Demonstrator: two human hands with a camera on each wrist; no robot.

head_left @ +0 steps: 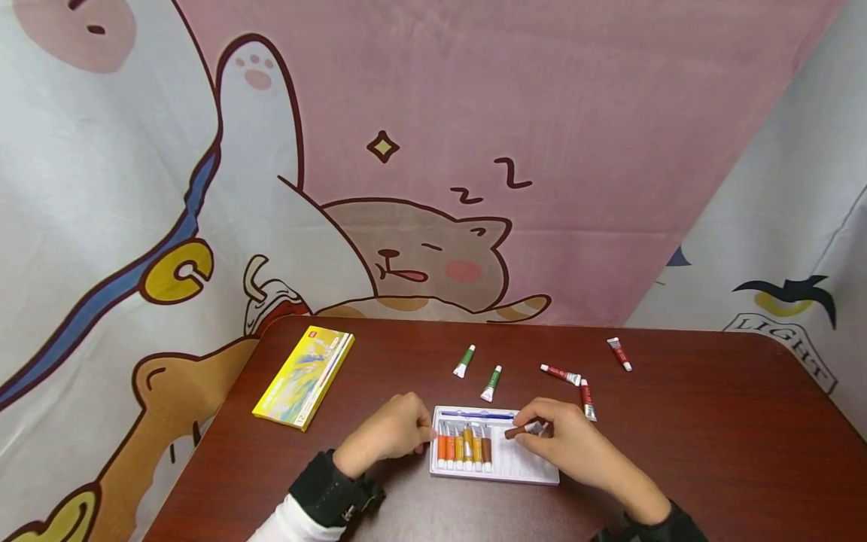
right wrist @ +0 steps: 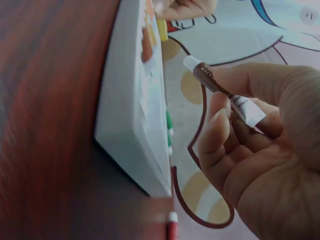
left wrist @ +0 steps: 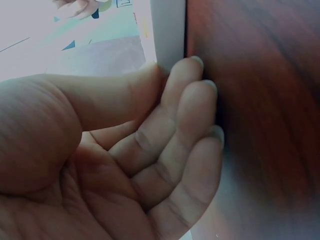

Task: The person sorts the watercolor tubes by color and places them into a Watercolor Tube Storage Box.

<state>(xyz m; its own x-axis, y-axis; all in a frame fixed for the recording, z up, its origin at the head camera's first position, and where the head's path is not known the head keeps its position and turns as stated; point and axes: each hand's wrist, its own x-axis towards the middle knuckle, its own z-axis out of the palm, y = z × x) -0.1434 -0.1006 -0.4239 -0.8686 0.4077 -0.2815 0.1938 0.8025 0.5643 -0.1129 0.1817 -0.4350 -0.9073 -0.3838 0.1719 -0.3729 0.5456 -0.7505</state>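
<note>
A white plastic tray (head_left: 521, 461) lies on the table, with several paint tubes (head_left: 450, 449) in orange, ochre and brown lined up in its left part. Along its far side runs a blue-handled brush (head_left: 477, 415). My left hand (head_left: 389, 429) holds the tray's left end, thumb at the top edge and fingers curled beside the wall (left wrist: 169, 37). Over the tray's right part, my right hand (head_left: 572, 440) pinches a brown paint tube (right wrist: 214, 80) between thumb and fingers. Its white cap points away from the palm, and the crimped silver end lies toward the palm.
Behind the tray lie two green tubes (head_left: 464, 361). Red tubes (head_left: 561, 374) are scattered to the right, one (head_left: 587, 400) close behind my right hand. A yellow paint box (head_left: 305, 378) rests at the left. A printed cloth (head_left: 582, 150) hangs behind the table's far edge.
</note>
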